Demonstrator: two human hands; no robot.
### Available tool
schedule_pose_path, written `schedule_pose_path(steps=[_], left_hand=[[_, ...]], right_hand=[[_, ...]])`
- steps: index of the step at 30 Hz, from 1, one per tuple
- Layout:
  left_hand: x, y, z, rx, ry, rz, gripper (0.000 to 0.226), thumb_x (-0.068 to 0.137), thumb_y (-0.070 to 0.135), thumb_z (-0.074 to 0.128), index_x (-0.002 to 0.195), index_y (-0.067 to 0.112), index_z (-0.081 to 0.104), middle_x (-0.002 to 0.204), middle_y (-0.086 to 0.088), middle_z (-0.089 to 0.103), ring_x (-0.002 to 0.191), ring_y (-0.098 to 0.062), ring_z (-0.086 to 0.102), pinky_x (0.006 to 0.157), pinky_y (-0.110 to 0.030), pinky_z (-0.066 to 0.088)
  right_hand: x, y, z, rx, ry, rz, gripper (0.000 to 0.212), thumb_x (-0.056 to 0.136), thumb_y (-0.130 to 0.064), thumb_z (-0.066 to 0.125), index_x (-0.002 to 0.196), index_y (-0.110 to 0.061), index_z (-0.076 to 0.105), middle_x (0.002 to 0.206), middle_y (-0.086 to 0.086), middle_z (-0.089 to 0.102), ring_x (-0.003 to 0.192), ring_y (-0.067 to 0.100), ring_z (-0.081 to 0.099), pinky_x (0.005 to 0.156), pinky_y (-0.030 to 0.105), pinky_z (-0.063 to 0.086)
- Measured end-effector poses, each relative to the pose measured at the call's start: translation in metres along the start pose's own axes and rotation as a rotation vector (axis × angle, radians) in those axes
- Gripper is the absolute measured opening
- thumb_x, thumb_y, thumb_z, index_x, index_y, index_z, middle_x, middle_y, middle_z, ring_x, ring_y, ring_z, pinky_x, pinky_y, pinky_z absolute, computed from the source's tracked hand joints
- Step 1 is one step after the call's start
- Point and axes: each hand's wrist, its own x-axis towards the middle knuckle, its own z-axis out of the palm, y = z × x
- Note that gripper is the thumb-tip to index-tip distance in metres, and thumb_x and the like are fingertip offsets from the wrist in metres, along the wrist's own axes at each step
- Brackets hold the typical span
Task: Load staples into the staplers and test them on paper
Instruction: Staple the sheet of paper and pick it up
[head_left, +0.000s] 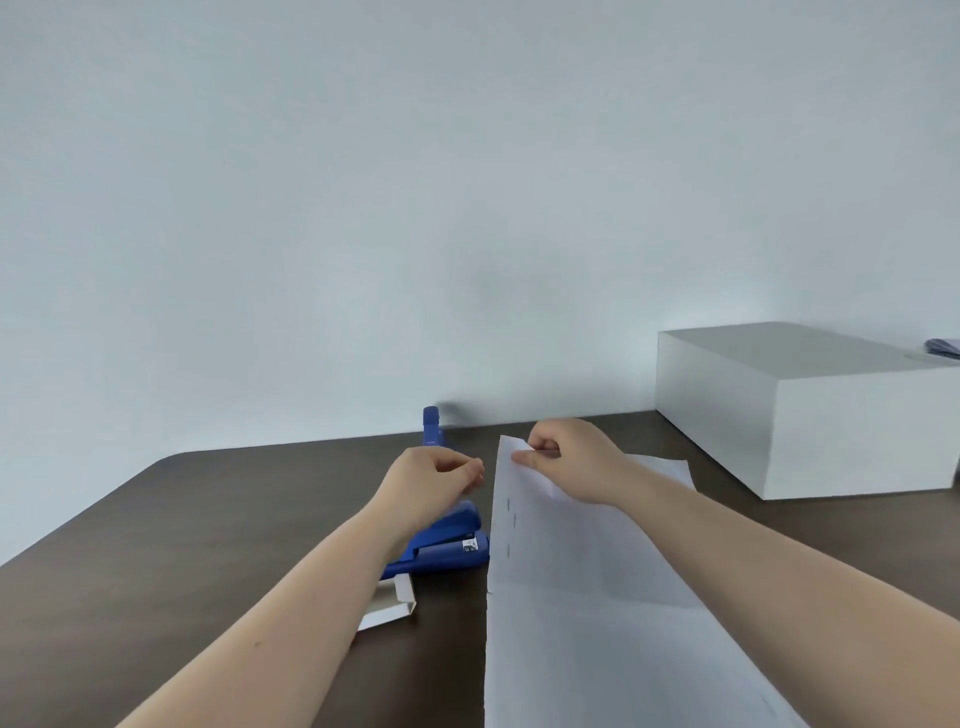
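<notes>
White paper (587, 613) lies on the dark table, folded, with three staples along its left edge. My right hand (566, 457) pinches the paper's far top corner and lifts it slightly. My left hand (434, 480) hovers just left of the paper with fingers curled together; I cannot see anything in it. Under my left wrist lies a blue stapler (447, 545), closed, flat on the table. A second blue stapler (432, 427) stands behind my left hand near the wall. A small white staple box (389, 605) lies open beside my left forearm.
A large white box (810, 410) stands at the back right of the dark brown table (182, 545). A plain wall rises right behind the table. The table's left corner is rounded.
</notes>
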Motion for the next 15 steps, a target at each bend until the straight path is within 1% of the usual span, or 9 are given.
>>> schedule_pose_path(steps=[3, 5, 6, 8, 10, 13, 15], left_hand=[[-0.019, 0.009, 0.003, -0.031, -0.049, -0.002, 0.015, 0.086, 0.031, 0.064, 0.085, 0.023, 0.077, 0.091, 0.0, 0.076, 0.093, -0.02, 0.069, 0.092, -0.034, 0.055], [-0.03, 0.012, 0.001, -0.033, -0.064, -0.009, 0.016, 0.084, 0.031, 0.066, 0.083, 0.021, 0.078, 0.09, -0.004, 0.076, 0.084, -0.019, 0.069, 0.088, -0.033, 0.056], [-0.035, 0.013, 0.001, -0.033, -0.068, -0.009, 0.016, 0.085, 0.029, 0.066, 0.083, 0.018, 0.078, 0.09, -0.005, 0.076, 0.084, -0.018, 0.069, 0.087, -0.031, 0.057], [-0.042, 0.014, -0.002, -0.031, -0.057, -0.013, 0.016, 0.086, 0.026, 0.066, 0.083, 0.016, 0.078, 0.09, -0.004, 0.076, 0.091, -0.021, 0.07, 0.085, -0.029, 0.057], [-0.048, 0.016, -0.006, -0.028, -0.036, -0.028, 0.016, 0.086, 0.027, 0.065, 0.083, 0.017, 0.078, 0.091, -0.005, 0.076, 0.095, -0.024, 0.069, 0.084, -0.029, 0.056], [-0.053, 0.021, -0.009, -0.033, -0.024, -0.031, 0.016, 0.086, 0.028, 0.065, 0.084, 0.018, 0.078, 0.09, -0.003, 0.077, 0.093, -0.023, 0.069, 0.084, -0.031, 0.055], [-0.056, 0.024, -0.01, -0.027, -0.014, -0.033, 0.016, 0.086, 0.028, 0.065, 0.084, 0.018, 0.077, 0.089, -0.001, 0.076, 0.089, -0.02, 0.07, 0.081, -0.03, 0.055]], right_hand=[[-0.013, -0.017, -0.015, 0.031, 0.027, -0.046, 0.037, 0.087, -0.037, 0.063, 0.06, -0.026, 0.04, 0.058, -0.009, 0.039, 0.056, 0.007, 0.036, 0.064, 0.03, 0.033], [-0.021, -0.027, -0.021, 0.04, 0.021, -0.07, 0.034, 0.086, -0.035, 0.065, 0.062, -0.025, 0.043, 0.058, -0.009, 0.039, 0.057, 0.007, 0.037, 0.064, 0.029, 0.034], [-0.025, -0.032, -0.024, 0.039, 0.016, -0.078, 0.031, 0.086, -0.034, 0.066, 0.065, -0.022, 0.047, 0.06, -0.009, 0.04, 0.058, 0.008, 0.038, 0.065, 0.029, 0.034], [-0.03, -0.038, -0.028, 0.041, 0.009, -0.086, 0.025, 0.086, -0.034, 0.066, 0.074, -0.016, 0.053, 0.062, -0.009, 0.042, 0.059, 0.01, 0.04, 0.064, 0.028, 0.035], [-0.034, -0.045, -0.032, 0.055, 0.013, -0.089, 0.024, 0.085, -0.034, 0.067, 0.078, -0.015, 0.055, 0.063, -0.009, 0.042, 0.058, 0.009, 0.039, 0.063, 0.027, 0.035], [-0.038, -0.051, -0.036, 0.058, 0.017, -0.09, 0.023, 0.085, -0.034, 0.067, 0.079, -0.016, 0.055, 0.064, -0.01, 0.043, 0.062, 0.011, 0.041, 0.064, 0.027, 0.036], [-0.039, -0.053, -0.037, 0.062, 0.015, -0.085, 0.022, 0.084, -0.035, 0.068, 0.082, -0.017, 0.057, 0.066, -0.011, 0.044, 0.068, 0.013, 0.044, 0.068, 0.028, 0.038]])
